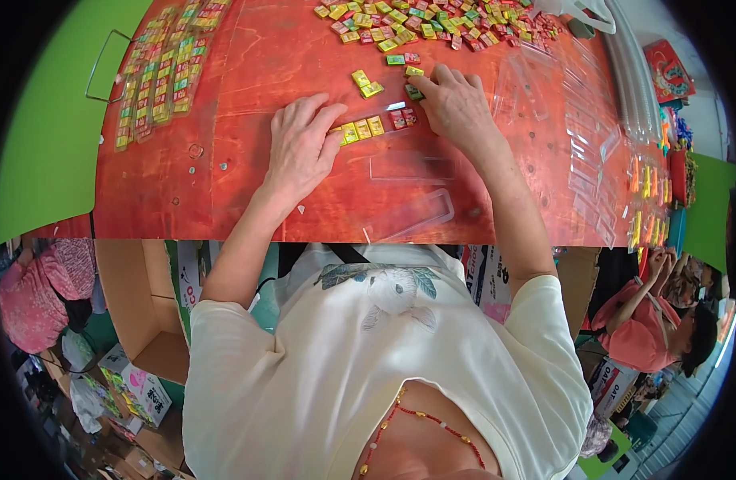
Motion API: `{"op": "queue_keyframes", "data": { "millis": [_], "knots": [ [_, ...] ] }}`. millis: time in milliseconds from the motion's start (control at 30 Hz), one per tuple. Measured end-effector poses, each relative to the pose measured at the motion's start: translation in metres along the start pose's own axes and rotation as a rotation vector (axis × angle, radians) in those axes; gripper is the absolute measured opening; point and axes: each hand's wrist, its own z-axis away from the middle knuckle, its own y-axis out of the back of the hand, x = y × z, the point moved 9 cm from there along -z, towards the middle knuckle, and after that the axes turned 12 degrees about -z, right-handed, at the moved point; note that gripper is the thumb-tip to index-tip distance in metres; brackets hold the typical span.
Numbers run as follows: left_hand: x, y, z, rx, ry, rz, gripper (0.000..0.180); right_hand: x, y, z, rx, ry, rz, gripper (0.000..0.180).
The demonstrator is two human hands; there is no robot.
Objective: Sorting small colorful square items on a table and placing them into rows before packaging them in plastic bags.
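Note:
A clear narrow plastic tray (396,106) lies in front of me with a row of small yellow boxes (362,130) and small red boxes (403,119) in it. My left hand (301,144) is at its left end, thumb and index finger closed around that end. Just past the tray's right end, my right hand (456,104) bends its fingers onto a small dark green box (414,92), partly hidden by them. A yellow box (414,71) lies beside those fingertips. Two loose yellow boxes (366,83) sit beyond the tray, with a green box (395,60) farther off.
A pile of small coloured boxes (432,24) covers the far part of the red table (248,192). Filled trays (164,72) stand in rows at the left. Clear empty trays (592,152) spread over the right side; another (412,216) lies near the front edge.

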Motion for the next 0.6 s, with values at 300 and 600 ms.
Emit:
{"op": "queue_keyframes", "data": {
  "millis": [300, 600],
  "knots": [
    [0.010, -0.009, 0.006, -0.101, -0.028, -0.114, 0.048, -0.019, 0.018, 0.004, 0.039, 0.016, -0.132, 0.030],
    [0.011, -0.010, 0.006, -0.076, -0.037, -0.116, 0.048, -0.047, 0.010, 0.022, 0.010, 0.066, -0.267, 0.031]
  ]
}}
